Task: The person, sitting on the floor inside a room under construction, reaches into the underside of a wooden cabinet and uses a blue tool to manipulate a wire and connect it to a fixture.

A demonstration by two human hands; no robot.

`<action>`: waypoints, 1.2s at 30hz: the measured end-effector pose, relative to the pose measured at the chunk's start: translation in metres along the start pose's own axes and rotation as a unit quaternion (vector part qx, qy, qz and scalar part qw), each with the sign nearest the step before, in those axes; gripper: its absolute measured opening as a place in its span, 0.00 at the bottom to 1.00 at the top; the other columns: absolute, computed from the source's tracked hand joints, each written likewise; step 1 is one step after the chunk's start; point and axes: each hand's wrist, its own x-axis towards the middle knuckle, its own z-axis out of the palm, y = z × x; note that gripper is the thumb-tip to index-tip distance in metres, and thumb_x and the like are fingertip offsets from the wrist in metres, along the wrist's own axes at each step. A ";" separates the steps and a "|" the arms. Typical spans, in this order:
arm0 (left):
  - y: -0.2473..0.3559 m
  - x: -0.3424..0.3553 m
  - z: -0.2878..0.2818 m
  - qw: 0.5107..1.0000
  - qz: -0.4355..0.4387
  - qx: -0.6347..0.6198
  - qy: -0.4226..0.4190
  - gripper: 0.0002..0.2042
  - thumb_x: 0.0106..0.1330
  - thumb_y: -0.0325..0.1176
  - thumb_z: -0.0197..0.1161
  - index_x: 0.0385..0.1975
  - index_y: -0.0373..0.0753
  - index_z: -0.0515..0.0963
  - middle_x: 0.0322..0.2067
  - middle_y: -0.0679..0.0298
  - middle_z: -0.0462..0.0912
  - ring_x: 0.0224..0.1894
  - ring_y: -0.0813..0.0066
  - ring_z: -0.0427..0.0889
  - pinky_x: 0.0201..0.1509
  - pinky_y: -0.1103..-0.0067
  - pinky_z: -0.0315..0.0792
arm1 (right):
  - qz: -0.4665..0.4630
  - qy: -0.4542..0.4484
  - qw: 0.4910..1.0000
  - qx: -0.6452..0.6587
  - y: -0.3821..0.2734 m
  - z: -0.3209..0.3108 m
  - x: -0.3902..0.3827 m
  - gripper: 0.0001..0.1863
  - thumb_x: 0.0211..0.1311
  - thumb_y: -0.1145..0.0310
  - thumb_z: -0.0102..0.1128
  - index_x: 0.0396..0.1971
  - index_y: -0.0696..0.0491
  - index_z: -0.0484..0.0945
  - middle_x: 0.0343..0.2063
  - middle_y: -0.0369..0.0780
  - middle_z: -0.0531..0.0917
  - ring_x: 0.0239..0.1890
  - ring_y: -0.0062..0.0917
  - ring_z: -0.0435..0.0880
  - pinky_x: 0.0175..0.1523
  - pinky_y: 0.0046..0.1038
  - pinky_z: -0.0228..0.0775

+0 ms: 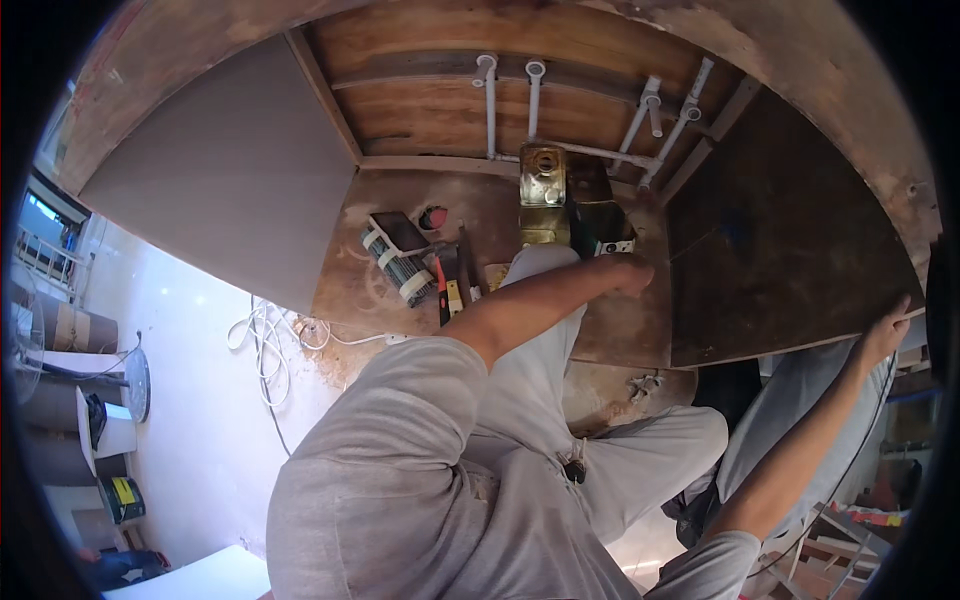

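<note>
My left hand (632, 275) reaches across to the right, above the wooden board (615, 325), with its fingers curled. What it holds, if anything, is hidden. It is close to the left face of a dark brown panel (790, 250) that stands upright. My right hand (884, 332) grips this panel's near right edge, fingers wrapped over it. Just left of my left hand lies a small white piece with dark holes (615, 247). Beyond it stands a gold-coloured metal tin (543, 178), with my raised knee in front.
Left on the board lie a strapped bundle of dark strips (400, 268) and a tool with an orange-and-black handle (443, 288). White pipes (534, 100) rise along the back wall. A white cable (265, 345) lies coiled on the floor. Small metal pieces (645, 386) lie near my leg.
</note>
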 end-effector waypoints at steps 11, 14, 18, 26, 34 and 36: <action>0.049 -0.025 -0.075 0.965 -0.097 -0.147 0.195 0.18 0.63 0.44 0.50 0.27 0.34 0.78 0.29 0.50 0.80 0.36 0.51 0.79 0.40 0.63 0.72 | -0.019 0.005 1.000 0.001 -0.001 -0.010 0.005 0.32 0.64 0.47 0.47 0.42 0.67 0.73 0.41 0.49 0.79 0.44 0.32 0.77 0.50 0.28 0.66; 0.056 -0.031 -0.086 0.946 -0.133 -0.207 0.209 0.17 0.63 0.44 0.51 0.28 0.35 0.78 0.30 0.49 0.79 0.36 0.50 0.79 0.41 0.62 0.71 | -0.005 0.006 1.000 0.017 -0.002 -0.014 0.001 0.31 0.64 0.47 0.46 0.43 0.67 0.72 0.42 0.49 0.79 0.44 0.32 0.77 0.50 0.28 0.66; 0.050 -0.029 -0.079 0.947 -0.128 -0.215 0.202 0.14 0.61 0.41 0.54 0.29 0.36 0.78 0.30 0.50 0.80 0.36 0.51 0.79 0.40 0.63 0.71 | -0.012 0.003 0.999 0.039 -0.005 -0.013 0.000 0.31 0.65 0.48 0.46 0.43 0.67 0.72 0.42 0.49 0.79 0.44 0.32 0.77 0.50 0.28 0.66; 0.050 -0.026 -0.078 0.953 -0.141 -0.230 0.138 0.12 0.59 0.41 0.58 0.28 0.37 0.77 0.29 0.53 0.80 0.36 0.54 0.79 0.38 0.65 0.71 | -0.006 0.009 0.999 0.046 -0.013 -0.012 -0.007 0.31 0.64 0.48 0.47 0.44 0.67 0.72 0.43 0.49 0.78 0.44 0.31 0.77 0.51 0.28 0.66; 0.053 -0.034 -0.087 0.944 -0.147 -0.231 0.184 0.17 0.60 0.46 0.56 0.26 0.35 0.78 0.28 0.50 0.79 0.35 0.51 0.79 0.39 0.63 0.71 | 0.001 0.002 1.000 0.026 -0.008 -0.012 -0.002 0.31 0.64 0.47 0.46 0.45 0.66 0.72 0.44 0.49 0.78 0.45 0.32 0.77 0.52 0.28 0.65; 0.052 -0.034 -0.086 0.948 -0.152 -0.201 0.194 0.18 0.61 0.47 0.55 0.26 0.35 0.78 0.28 0.50 0.79 0.36 0.50 0.79 0.40 0.63 0.71 | 0.002 0.003 1.000 0.020 -0.007 -0.012 -0.001 0.31 0.64 0.47 0.46 0.46 0.66 0.71 0.44 0.49 0.78 0.46 0.32 0.77 0.52 0.28 0.65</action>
